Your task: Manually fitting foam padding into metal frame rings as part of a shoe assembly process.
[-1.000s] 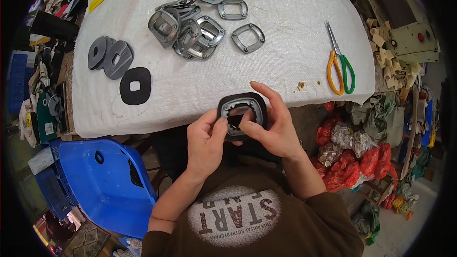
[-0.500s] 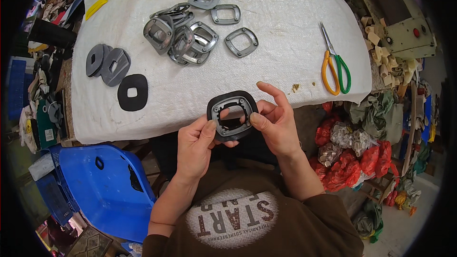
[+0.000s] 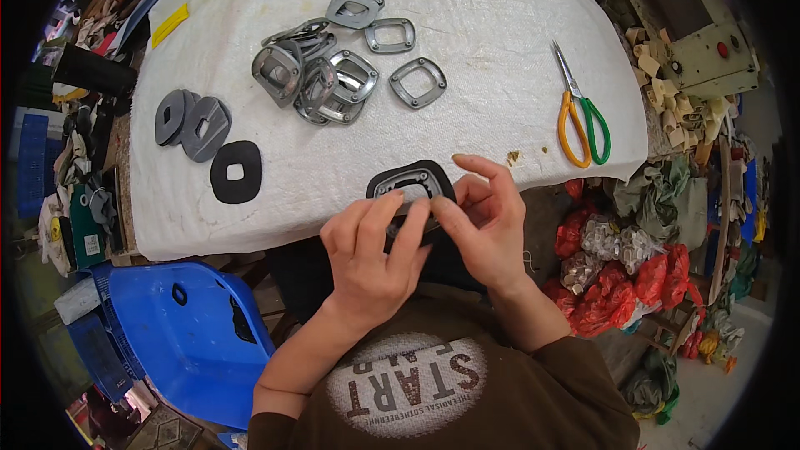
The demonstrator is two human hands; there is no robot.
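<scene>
A rounded-square grey metal frame lies on a black pad [image 3: 386, 180], held near the table's front edge. My right hand [image 3: 486, 233] grips its right side, thumb on top, index finger raised away from it. My left hand [image 3: 367, 254] covers the near left part, its bent fingertips touching the frame's inner edge, where black material shows. What the left thumb does is hidden beneath. A loose black pad [image 3: 237, 172] with a square hole lies to the left, beside several grey pads [image 3: 205, 129]. Beyond my hands is a pile of metal frames [image 3: 319, 71]; one single frame [image 3: 419, 83] lies apart.
White woven sheeting [image 3: 475, 33] covers the table. Scissors [image 3: 575, 117] with yellow and green handles lie at the right, a yellow strip [image 3: 170, 26] at the far left. A blue plastic chair [image 3: 187, 342] stands lower left; red plastic bags [image 3: 612, 300] lie lower right.
My left hand has shifted from the frame's left edge to over its near part, fingertips at the opening. The frame now tilts flatter. My right hand stays at the right side.
</scene>
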